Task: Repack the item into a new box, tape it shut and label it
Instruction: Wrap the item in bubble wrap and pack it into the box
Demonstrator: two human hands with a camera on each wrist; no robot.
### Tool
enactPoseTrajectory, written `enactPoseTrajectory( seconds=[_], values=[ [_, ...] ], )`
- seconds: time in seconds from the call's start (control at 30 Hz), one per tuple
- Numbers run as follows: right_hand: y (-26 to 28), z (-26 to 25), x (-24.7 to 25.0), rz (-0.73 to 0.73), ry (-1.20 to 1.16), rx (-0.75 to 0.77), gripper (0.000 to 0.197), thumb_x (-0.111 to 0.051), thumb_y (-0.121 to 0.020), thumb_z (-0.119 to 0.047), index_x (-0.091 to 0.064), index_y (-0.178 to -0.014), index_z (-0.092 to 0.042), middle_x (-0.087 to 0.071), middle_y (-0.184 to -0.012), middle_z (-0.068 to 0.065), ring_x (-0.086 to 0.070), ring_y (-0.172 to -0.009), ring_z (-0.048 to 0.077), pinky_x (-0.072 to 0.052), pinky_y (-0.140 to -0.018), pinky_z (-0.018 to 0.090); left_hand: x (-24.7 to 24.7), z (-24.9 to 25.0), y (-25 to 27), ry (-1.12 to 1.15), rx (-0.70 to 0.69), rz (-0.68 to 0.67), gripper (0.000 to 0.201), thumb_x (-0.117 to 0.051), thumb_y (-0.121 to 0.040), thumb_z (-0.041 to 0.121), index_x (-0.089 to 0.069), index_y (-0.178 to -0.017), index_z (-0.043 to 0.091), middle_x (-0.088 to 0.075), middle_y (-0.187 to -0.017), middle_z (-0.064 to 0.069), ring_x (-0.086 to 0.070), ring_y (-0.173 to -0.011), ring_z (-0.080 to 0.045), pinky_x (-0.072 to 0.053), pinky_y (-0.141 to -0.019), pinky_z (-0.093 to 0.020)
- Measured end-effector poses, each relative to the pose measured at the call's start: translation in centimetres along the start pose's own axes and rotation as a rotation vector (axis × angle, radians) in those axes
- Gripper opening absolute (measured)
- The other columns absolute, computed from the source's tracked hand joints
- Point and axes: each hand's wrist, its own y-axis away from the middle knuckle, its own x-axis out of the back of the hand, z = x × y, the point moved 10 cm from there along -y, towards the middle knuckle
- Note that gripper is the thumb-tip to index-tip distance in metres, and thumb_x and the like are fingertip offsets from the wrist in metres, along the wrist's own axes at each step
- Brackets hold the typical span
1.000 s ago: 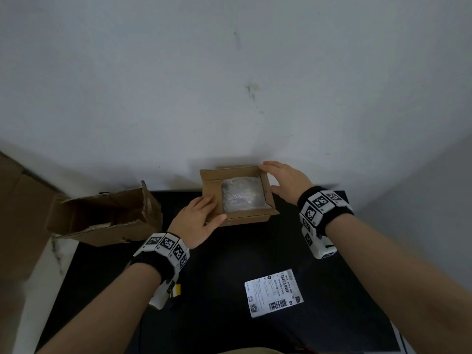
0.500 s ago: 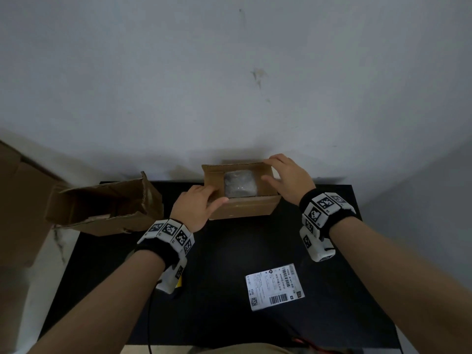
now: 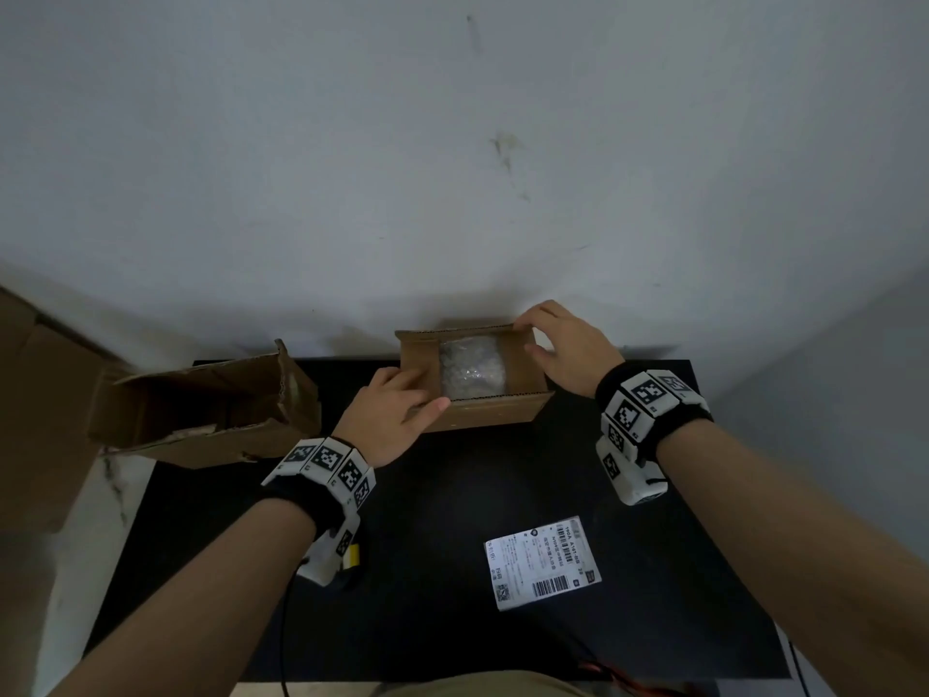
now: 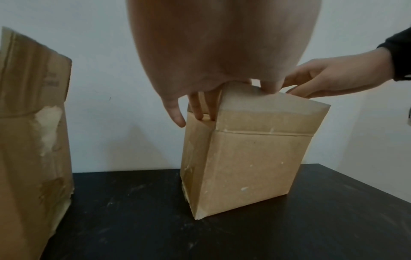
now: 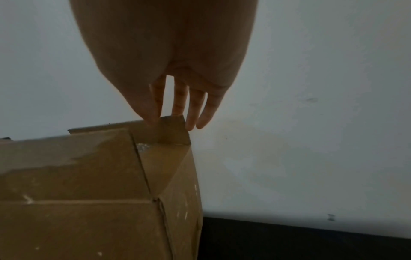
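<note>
A small new cardboard box stands at the back middle of the black table, its top open. Inside lies the item, wrapped in clear plastic. My left hand rests straight fingers on the left flap, with the thumb at the near edge; the left wrist view shows those fingers pointing down onto the box. My right hand pinches the right flap at its far corner, which the right wrist view shows between thumb and forefinger. A white shipping label lies near me.
The torn old box lies on its side at the table's back left corner, open toward the left. More brown cardboard leans at the far left. A white wall rises directly behind the box. A red cable lies at the near edge.
The box's flaps, splayed outward before, now stand up and lean inward over the item. My right hand has shifted onto the right flap's far corner; my left stays on the left flap.
</note>
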Motion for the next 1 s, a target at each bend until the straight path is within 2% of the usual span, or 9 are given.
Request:
enactPoseTrajectory(
  seconds=[0.13,0.3,0.37,0.5,0.57,0.67,0.77,0.87,1.0],
  values=[
    [-0.3,0.8,-0.3,-0.001,0.029,-0.056,0.047,-0.067,-0.081,-0.01,-0.048,-0.123,-0.016,-0.05,-0.123,0.003,-0.054,-0.107,0.021,-0.048,-0.085,0.033,0.1,0.3,0.5,0.039,-0.02,0.015,0.071,-0.015,-0.081,0.07,-0.064,-0.117,0.033,-0.028,-0.153,0.006,-0.017,-0.138,-0.019,-0.023,-0.112,-0.041],
    [-1.0,0.4,-0.6,0.018,0.184,-0.003,0.037,-0.072,-0.079,-0.019,-0.057,-0.112,-0.014,-0.049,-0.113,0.006,-0.051,-0.101,0.021,-0.042,-0.072,0.028,-0.3,0.2,1.4,0.062,-0.036,0.02,0.076,-0.011,-0.076,0.073,-0.06,-0.121,0.036,-0.025,-0.154,0.006,-0.014,-0.139,-0.017,-0.021,-0.114,-0.041],
    [-1.1,0.2,-0.7,0.028,0.225,0.049,0.033,-0.071,-0.08,-0.018,-0.059,-0.11,-0.012,-0.052,-0.111,0.008,-0.051,-0.101,0.023,-0.042,-0.072,0.03,-0.5,0.0,1.3,0.097,-0.01,0.019,0.075,-0.013,-0.076,0.073,-0.058,-0.123,0.036,-0.026,-0.154,0.006,-0.014,-0.14,-0.016,-0.021,-0.114,-0.042],
    [-0.6,0.4,-1.9,-0.033,0.252,0.091,0.023,-0.062,-0.086,-0.017,-0.061,-0.108,-0.01,-0.053,-0.111,0.009,-0.051,-0.102,0.025,-0.044,-0.076,0.033,0.3,0.0,0.7,0.101,0.024,0.064,0.05,-0.034,-0.092,0.058,-0.058,-0.125,0.029,-0.036,-0.149,0.006,-0.022,-0.138,-0.016,-0.024,-0.113,-0.042],
    [-0.3,0.8,-2.6,-0.08,0.228,0.093,0.025,-0.057,-0.089,-0.02,-0.061,-0.112,-0.01,-0.052,-0.114,0.008,-0.05,-0.105,0.024,-0.045,-0.081,0.034,0.7,-0.1,0.4,0.102,0.025,0.079,0.05,-0.035,-0.092,0.059,-0.059,-0.123,0.027,-0.044,-0.143,0.006,-0.029,-0.133,-0.016,-0.029,-0.11,-0.039],
    [-0.1,1.5,-2.7,-0.115,0.106,0.05,0.03,-0.045,-0.097,-0.021,-0.062,-0.118,-0.01,-0.051,-0.118,0.008,-0.05,-0.106,0.024,-0.043,-0.09,0.036,2.0,0.2,0.0,0.106,0.033,0.139,0.048,-0.036,-0.093,0.057,-0.058,-0.117,0.023,-0.06,-0.122,0.0,-0.046,-0.117,-0.018,-0.039,-0.094,-0.033],
    [-0.2,2.5,-2.5,-0.172,-0.078,-0.108,0.04,-0.035,-0.1,-0.033,-0.061,-0.121,-0.011,-0.049,-0.122,0.005,-0.05,-0.109,0.021,-0.039,-0.096,0.033,3.5,0.6,-0.5,0.051,0.095,0.202,0.038,-0.037,-0.096,0.045,-0.05,-0.122,0.02,-0.062,-0.107,-0.006,-0.054,-0.101,-0.023,-0.04,-0.083,-0.032],
    [0.0,2.4,-2.5,-0.214,-0.018,-0.121,0.043,-0.04,-0.097,-0.043,-0.059,-0.124,-0.015,-0.047,-0.125,0.001,-0.047,-0.112,0.019,-0.038,-0.1,0.036,4.1,0.4,-1.2,0.039,0.126,0.271,0.034,-0.046,-0.095,0.04,-0.048,-0.119,0.017,-0.064,-0.111,-0.006,-0.059,-0.102,-0.024,-0.046,-0.087,-0.037],
    [0.3,1.8,-2.8,-0.167,0.114,-0.055,0.037,-0.054,-0.091,-0.026,-0.054,-0.127,-0.018,-0.047,-0.128,0.004,-0.047,-0.115,0.023,-0.038,-0.1,0.038,3.9,0.3,-1.4,-0.021,0.133,0.343,0.027,-0.051,-0.093,0.036,-0.056,-0.113,0.019,-0.063,-0.109,-0.004,-0.053,-0.104,-0.023,-0.043,-0.087,-0.035]
  ],
)
